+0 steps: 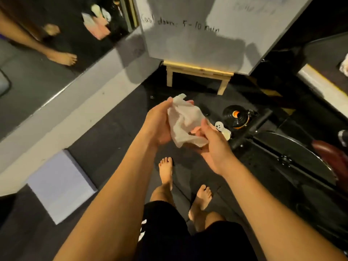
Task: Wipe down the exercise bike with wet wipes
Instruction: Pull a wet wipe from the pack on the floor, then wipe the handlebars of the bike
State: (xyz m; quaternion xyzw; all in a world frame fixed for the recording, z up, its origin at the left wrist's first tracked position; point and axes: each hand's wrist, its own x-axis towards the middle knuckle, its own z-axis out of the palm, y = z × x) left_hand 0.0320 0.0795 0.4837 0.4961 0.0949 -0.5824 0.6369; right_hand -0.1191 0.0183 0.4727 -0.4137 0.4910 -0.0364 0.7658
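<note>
A crumpled white wet wipe (185,122) hangs between both hands at the middle of the view, over the dark floor. My left hand (160,123) grips its upper left edge with fingers curled over it. My right hand (213,146) pinches its lower right corner, palm up. The black exercise bike (282,147) stands to the right of the hands, with its flywheel, a crossbar and a dark red saddle (333,155) at the right edge. The wipe is apart from the bike.
A whiteboard (207,34) rests on a small wooden stand (197,72) ahead. A mirror wall (47,44) runs along the left, a pale purple block (60,185) lies on the floor, and a black-orange kettlebell (238,115) with a small white ghost figure (222,129) sits by the bike. My bare feet (186,185) stand below.
</note>
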